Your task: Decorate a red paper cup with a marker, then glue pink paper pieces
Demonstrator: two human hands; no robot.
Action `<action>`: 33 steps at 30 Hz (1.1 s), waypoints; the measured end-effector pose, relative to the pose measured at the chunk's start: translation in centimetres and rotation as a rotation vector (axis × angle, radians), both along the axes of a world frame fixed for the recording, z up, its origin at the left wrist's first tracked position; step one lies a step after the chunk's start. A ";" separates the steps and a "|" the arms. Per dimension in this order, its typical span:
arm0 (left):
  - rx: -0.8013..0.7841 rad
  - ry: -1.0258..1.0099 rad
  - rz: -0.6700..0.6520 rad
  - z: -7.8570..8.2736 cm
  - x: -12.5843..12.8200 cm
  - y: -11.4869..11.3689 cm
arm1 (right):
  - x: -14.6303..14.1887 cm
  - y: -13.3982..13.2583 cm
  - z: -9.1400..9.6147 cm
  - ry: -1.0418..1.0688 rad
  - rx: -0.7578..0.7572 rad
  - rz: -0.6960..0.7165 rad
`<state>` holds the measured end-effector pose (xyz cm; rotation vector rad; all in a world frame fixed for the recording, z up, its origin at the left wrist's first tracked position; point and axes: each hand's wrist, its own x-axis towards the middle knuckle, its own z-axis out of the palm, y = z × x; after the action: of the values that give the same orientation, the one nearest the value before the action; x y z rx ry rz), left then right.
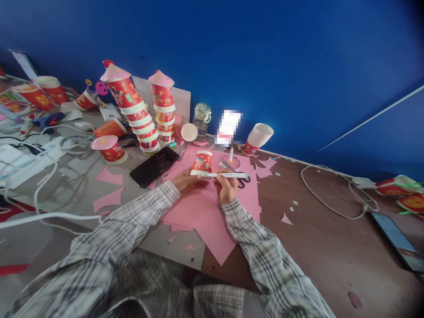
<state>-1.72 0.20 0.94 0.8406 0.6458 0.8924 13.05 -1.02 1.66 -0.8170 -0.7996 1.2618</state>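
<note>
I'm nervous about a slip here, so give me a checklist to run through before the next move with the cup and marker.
1. Left hand holding the red cup: ok.
2. Right hand gripping the white marker: ok.
3. Marker pointing toward the cup: ok.
4. Marker touching the cup: cannot tell.
5. Scissors well away from the right hand: not ok, handles lie close by.
6. Pink scraps tidied away: not ok, several lie about.

Light is moderate and diffuse, shadows on the table (pixel 298 260) soft. The wall (pixel 298 66) brightens around the screen (pixel 228 126) at the table's back edge, blown out white and pixelated. The cup (pixel 202 162) and pen (pixel 237 175) look fairly clear; things toward the table's left edge smear. Wide-angle distortion tilts the towers (pixel 123 93); the picture's top right corner blackens.
</note>
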 end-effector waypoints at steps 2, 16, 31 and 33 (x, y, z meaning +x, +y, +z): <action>-0.013 0.004 -0.005 0.1 0.0 0.0 | 0.0 0.2 0.0 0.022 -0.003 -0.030; -0.052 0.004 -0.021 0.0 -0.2 0.3 | 0.1 0.2 0.2 0.046 -0.056 -0.027; -0.077 -0.010 -0.016 -0.3 -0.3 0.4 | 0.2 0.3 0.0 0.053 -0.081 -0.022; -0.084 -0.016 -0.015 -0.3 -0.3 0.4 | 0.3 0.5 0.0 0.084 -0.088 -0.053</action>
<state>-2.06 0.58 0.65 0.7614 0.6580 0.8521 13.35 -0.48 1.65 -0.8454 -0.6546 1.2825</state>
